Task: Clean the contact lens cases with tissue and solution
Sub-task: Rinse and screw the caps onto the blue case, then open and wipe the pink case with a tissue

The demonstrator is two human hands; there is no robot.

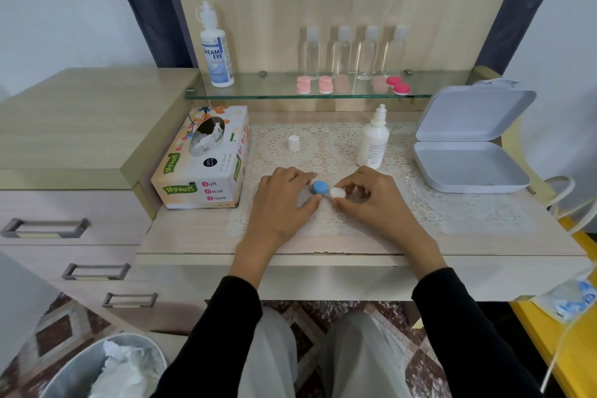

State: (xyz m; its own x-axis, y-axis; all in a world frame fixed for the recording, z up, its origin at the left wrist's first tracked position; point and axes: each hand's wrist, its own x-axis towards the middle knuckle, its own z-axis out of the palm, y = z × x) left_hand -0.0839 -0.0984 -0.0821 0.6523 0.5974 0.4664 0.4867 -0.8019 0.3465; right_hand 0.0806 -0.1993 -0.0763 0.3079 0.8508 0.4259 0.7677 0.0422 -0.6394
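Steady the small plastic contact lens case (329,191) with your left hand (281,203) and twist only with your right hand (371,200). Judging by the grip, you are working the round white screw cap (338,193), so turn it squarely and keep the case flat on the lace mat (420,203). Your left fingers (300,176) pinch the end under the round blue screw cap (319,186); the right fingers (350,182) curl round the white one. The case lies on the surface between both hands — just in front of the uncapped white solution bottle (373,142).
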